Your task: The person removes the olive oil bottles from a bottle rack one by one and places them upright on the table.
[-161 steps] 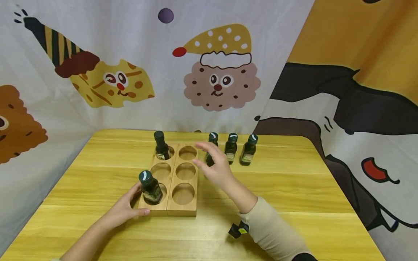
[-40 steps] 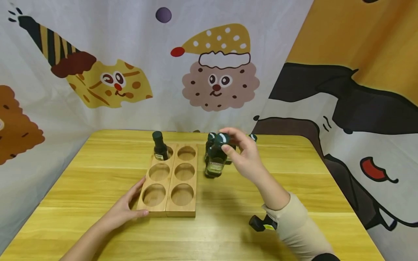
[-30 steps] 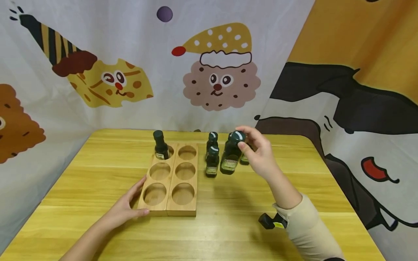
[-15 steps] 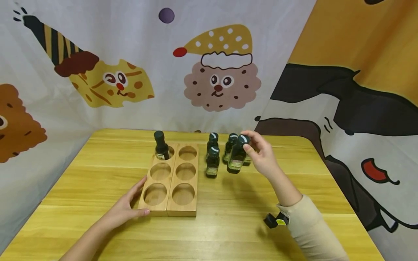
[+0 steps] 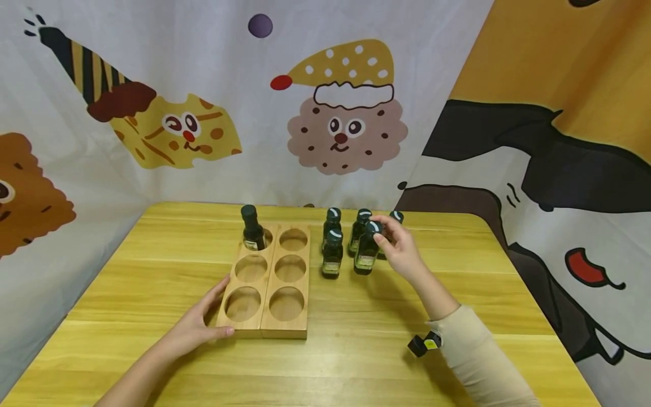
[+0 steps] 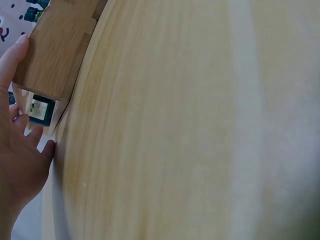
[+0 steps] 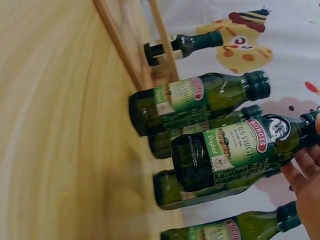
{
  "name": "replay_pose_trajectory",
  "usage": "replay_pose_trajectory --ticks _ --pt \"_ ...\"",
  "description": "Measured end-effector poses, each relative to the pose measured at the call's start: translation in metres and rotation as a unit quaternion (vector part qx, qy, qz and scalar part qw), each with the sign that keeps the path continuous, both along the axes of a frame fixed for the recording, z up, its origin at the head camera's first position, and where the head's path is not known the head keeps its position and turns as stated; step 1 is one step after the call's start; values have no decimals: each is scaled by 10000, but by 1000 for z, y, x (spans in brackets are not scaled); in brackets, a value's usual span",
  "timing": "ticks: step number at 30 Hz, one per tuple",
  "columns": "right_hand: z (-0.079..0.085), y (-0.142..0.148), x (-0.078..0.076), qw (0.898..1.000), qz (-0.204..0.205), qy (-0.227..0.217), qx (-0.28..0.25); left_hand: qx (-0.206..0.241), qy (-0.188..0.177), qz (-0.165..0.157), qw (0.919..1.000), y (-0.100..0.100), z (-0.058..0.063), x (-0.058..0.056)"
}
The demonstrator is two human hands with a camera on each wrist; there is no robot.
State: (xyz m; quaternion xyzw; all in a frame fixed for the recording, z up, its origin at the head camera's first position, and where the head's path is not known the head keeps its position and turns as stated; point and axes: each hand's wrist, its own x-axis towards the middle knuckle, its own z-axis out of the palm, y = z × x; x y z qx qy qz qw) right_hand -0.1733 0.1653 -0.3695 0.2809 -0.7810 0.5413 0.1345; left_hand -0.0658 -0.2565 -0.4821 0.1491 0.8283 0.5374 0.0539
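Observation:
My right hand (image 5: 399,249) pinches the green cap of a small olive oil bottle (image 5: 366,257), upright with its base close to the table. The right wrist view shows that olive oil bottle's green "Extra Virgin" label (image 7: 240,145). My left hand (image 5: 198,322) grips the front left corner of a wooden rack (image 5: 261,332), thumb at the front and fingers along the left side. Two columns of round holes run through the rack. A slim dark bottle (image 5: 252,229) stands in its back left hole; the other holes are bare. In the left wrist view, my thumb lies against the wooden rack (image 6: 55,47).
Another olive oil bottle (image 5: 331,257) stands left of the held one, between it and the rack. Behind them is a row: a left bottle (image 5: 333,220), a middle bottle (image 5: 357,234) and a right bottle (image 5: 396,216). A cartoon curtain (image 5: 203,186) hangs behind the table (image 5: 152,260).
Since the earliest frame, the rack's front left hole has lost its bottle. Lately my right hand has carried the held olive oil bottle right, then lowered it. My left hand stays on the rack.

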Motion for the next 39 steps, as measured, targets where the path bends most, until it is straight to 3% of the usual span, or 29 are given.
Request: replay_pose_trajectory --ticks 12,24,39 --pt "-16 -2 -1 9993 -221 -303 -51 46 -25 7 10000 0 -1 1" --pt "-29 -3 -2 9999 -124 59 2 -41 -6 12 10000 -1 -3 0" --pt "-36 -3 -2 9999 -106 84 -96 -49 -26 40 10000 -2 -5 -1"
